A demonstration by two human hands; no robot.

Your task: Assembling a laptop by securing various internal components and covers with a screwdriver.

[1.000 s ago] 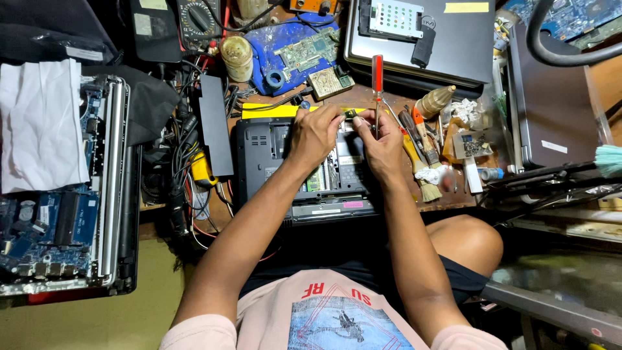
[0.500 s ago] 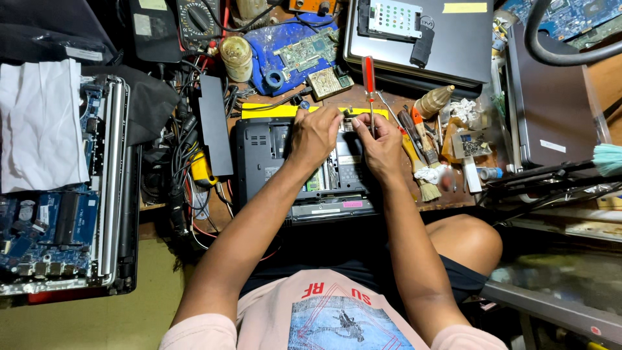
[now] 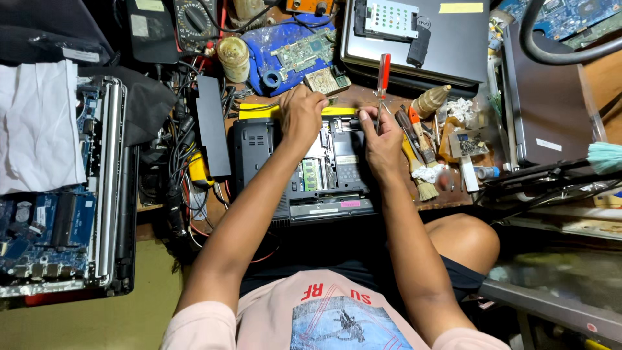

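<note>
Opened black plastic laptop base point(image 3: 304, 175), circuit boards bared, lies at frame centre on the cluttered wooden bench. Left hand point(image 3: 302, 116) presses curled fingers on its upper edge, holding nothing. Right hand point(image 3: 382, 139) pinches a slim red-handled metal screwdriver point(image 3: 383, 81), upright at the top right corner.

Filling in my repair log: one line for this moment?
left hand: on opened laptop | right hand: holds red-handled screwdriver upright
</note>
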